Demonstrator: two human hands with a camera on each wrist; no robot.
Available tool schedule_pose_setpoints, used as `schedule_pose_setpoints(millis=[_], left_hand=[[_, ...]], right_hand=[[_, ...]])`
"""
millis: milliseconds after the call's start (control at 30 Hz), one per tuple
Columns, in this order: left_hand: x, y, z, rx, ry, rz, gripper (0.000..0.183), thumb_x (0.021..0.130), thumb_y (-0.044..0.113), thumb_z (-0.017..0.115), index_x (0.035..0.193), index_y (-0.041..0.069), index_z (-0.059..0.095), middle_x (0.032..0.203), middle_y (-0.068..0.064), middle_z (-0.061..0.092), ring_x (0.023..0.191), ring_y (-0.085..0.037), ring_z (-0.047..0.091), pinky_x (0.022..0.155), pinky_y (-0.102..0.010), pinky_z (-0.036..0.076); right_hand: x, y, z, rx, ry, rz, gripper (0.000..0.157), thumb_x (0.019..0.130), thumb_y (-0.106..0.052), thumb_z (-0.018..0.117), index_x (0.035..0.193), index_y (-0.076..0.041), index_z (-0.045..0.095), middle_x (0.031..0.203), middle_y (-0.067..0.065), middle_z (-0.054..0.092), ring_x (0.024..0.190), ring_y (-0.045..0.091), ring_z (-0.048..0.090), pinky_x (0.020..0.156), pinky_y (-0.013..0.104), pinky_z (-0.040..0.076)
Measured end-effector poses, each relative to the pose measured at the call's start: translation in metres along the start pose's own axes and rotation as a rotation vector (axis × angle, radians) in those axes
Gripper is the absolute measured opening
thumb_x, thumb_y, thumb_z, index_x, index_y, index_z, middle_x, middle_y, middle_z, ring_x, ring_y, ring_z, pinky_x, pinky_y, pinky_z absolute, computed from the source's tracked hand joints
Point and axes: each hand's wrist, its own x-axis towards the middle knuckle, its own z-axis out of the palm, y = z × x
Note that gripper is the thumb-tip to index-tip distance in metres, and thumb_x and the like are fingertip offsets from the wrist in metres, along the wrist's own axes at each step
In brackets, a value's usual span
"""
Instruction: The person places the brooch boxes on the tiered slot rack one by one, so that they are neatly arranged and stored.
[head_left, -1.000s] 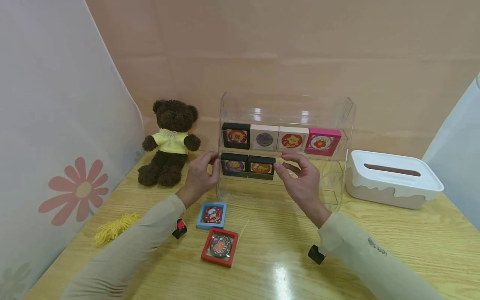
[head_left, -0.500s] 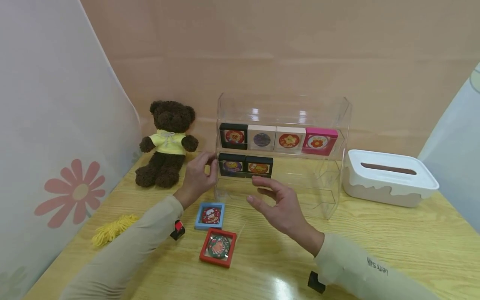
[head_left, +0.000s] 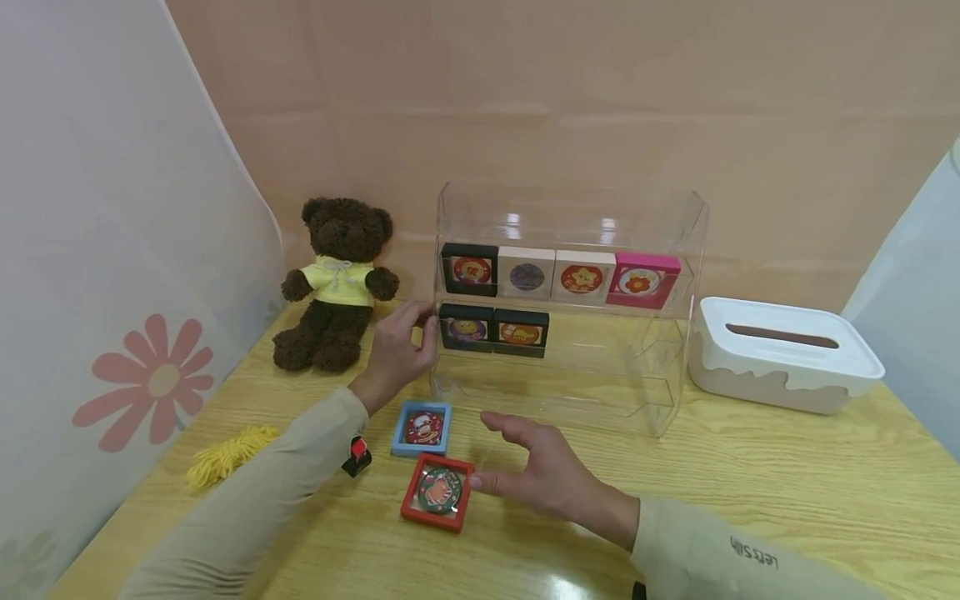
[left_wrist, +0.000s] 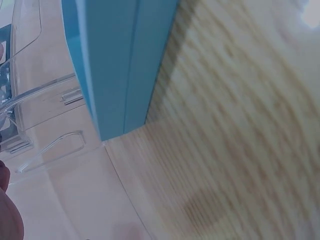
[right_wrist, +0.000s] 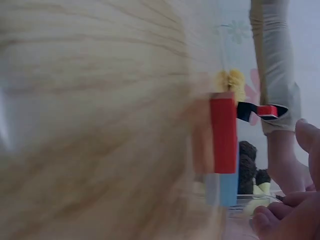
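My left hand [head_left: 397, 348] grips the left side of a clear acrylic display rack [head_left: 600, 379], its thumb and fingers at the side panel. Small square frames with round badges fill the upper tier, among them a pink frame [head_left: 645, 282] at the right end. Two black frames [head_left: 494, 330] stand side by side at the left of the tier below. My right hand [head_left: 551, 471] hovers low over the table, fingers spread from the thumb. Its thumb tip is right at the edge of a red frame [head_left: 437, 492] lying flat. Behind that lies a blue frame [head_left: 422, 428], also flat.
A brown teddy bear [head_left: 341, 283] in a yellow top sits left of the rack. Yellow yarn [head_left: 231, 454] lies by my left forearm. At the right stands a white-lidded tissue box [head_left: 783, 354]. A fabric backdrop [head_left: 570, 100] closes off the rear.
My right hand has left the right-hand black frame and come down and toward me to the red frame. My left hand stays at the rack's left side.
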Motion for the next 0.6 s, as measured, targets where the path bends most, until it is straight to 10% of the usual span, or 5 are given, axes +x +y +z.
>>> schedule_pose_setpoints(millis=[600], left_hand=[[0.0, -0.001, 0.0, 0.0, -0.006, 0.005, 0.011, 0.087, 0.003, 0.055, 0.093, -0.003, 0.063, 0.083, -0.011, 0.062, 0.068, -0.021, 0.061, 0.057, -0.04, 0.052]], right_hand=[[-0.008, 0.014, 0.024, -0.189, -0.196, 0.022, 0.075, 0.076, -0.042, 0.077, 0.13, 0.003, 0.053, 0.127, 0.012, 0.054, 0.118, 0.027, 0.048, 0.1, 0.044, 0.038]])
